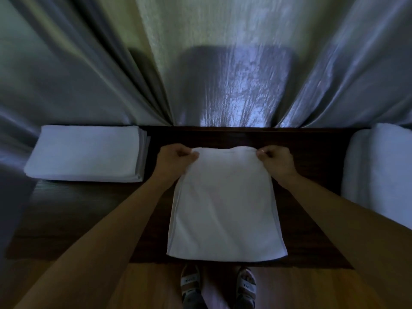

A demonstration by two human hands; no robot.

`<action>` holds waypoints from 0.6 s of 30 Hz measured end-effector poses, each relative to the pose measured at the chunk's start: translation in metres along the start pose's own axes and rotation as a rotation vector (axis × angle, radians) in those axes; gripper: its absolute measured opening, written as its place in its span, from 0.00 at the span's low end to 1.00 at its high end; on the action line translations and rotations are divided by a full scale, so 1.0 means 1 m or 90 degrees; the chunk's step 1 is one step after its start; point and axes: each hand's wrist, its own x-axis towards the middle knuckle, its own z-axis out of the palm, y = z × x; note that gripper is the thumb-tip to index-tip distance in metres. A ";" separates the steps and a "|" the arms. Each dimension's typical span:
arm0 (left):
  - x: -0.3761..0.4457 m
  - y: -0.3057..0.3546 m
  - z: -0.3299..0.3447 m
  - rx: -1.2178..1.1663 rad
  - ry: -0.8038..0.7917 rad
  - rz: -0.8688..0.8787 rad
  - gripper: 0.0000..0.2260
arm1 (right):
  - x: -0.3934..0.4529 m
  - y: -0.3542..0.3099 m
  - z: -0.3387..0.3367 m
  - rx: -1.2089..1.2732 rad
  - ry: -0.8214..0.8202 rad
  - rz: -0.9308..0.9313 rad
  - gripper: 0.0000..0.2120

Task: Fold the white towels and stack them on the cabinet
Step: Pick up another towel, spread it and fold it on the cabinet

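— At six o'clock on the dark cabinet top point(312, 152), what lies where?

— One white towel point(226, 204), folded flat, its near edge at the cabinet's front rim. Its far edge is lifted slightly between both hands.

— And the fingers?

— Left hand point(172, 161) pinches the far corner at eleven o'clock, fingers curled around the cloth; right hand point(276, 160) grips the far corner at one o'clock likewise. The fingertips tuck under the fabric, hidden.

— Other towels?

— One folded stack point(85, 153) at nine o'clock; its layers blur, so I cannot count them. At three o'clock a white pile point(379, 170) is cut off by the frame; whether it is folded is unclear.

— Anything below?

— Two sandalled feet point(218, 286) on the wooden floor. Curtains point(223, 63) hang at twelve o'clock.
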 end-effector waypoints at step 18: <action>-0.031 0.151 -0.155 -0.049 0.054 0.152 0.05 | -0.046 -0.190 -0.178 0.166 0.094 -0.214 0.12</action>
